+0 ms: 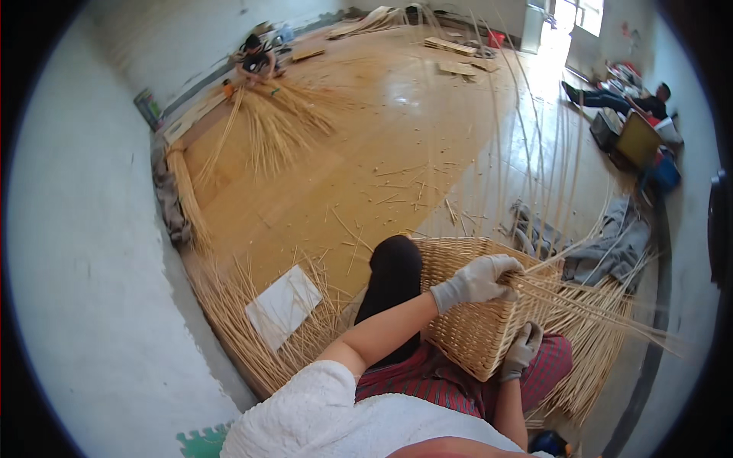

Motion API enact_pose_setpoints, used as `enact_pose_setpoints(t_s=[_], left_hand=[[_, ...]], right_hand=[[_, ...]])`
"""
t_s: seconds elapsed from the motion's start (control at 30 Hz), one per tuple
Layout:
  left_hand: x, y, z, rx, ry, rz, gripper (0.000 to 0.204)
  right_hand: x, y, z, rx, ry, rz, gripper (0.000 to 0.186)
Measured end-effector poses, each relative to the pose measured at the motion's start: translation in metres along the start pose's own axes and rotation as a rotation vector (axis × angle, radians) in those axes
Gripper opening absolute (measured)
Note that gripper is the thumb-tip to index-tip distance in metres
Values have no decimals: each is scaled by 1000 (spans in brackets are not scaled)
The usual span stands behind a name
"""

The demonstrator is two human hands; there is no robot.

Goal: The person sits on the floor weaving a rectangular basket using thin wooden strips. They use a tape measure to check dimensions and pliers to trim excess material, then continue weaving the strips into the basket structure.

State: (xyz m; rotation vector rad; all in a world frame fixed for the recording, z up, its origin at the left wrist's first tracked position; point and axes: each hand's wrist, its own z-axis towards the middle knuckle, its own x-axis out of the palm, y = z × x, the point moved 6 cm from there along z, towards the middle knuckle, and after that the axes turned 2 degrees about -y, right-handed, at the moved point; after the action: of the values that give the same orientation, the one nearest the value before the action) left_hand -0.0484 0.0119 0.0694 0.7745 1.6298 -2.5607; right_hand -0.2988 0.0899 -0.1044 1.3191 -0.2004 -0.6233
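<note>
A half-woven wicker basket (466, 328) rests tilted on my lap, with long loose canes (588, 305) sticking out from its right edge and upward from its far side. My left hand (481, 281), in a pale work glove, reaches across the basket's top. Its fingers are closed around the canes at the right rim. Lower down, my right hand (522, 349), gloved too, grips the basket's near right side, its fingers bent against the weave. Part of that hand's grip is hidden.
Loose canes (588, 355) lie in a heap to my right, beside grey cloth (611, 244). More canes (237, 328) spread on the left under a white board (284, 307). Across the floor, one person (259, 61) crouches by a cane bundle; another (649, 103) sits at the right wall.
</note>
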Motion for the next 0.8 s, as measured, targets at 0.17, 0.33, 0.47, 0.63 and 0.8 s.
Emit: enact_pose_setpoints(t_s=[0.17,0.33,0.47,0.63,0.8], left_hand=[[-1,-25,-41,-131,-387,-177,72],[73,-8,-108,-121,-479,166,86],[71,-6,-118,-197,-382,125,91],[69,-1,-115,-171,-411,129,95],[66,5,-101,-163,-375,73,91]], right_hand=[[7,-4,2,-63,2,-49,16],[15,-3,6,-88,4,5,17],[24,4,5,-66,5,81,17],[28,4,6,-79,40,32,18],[25,26,5,-159,32,-144,15]])
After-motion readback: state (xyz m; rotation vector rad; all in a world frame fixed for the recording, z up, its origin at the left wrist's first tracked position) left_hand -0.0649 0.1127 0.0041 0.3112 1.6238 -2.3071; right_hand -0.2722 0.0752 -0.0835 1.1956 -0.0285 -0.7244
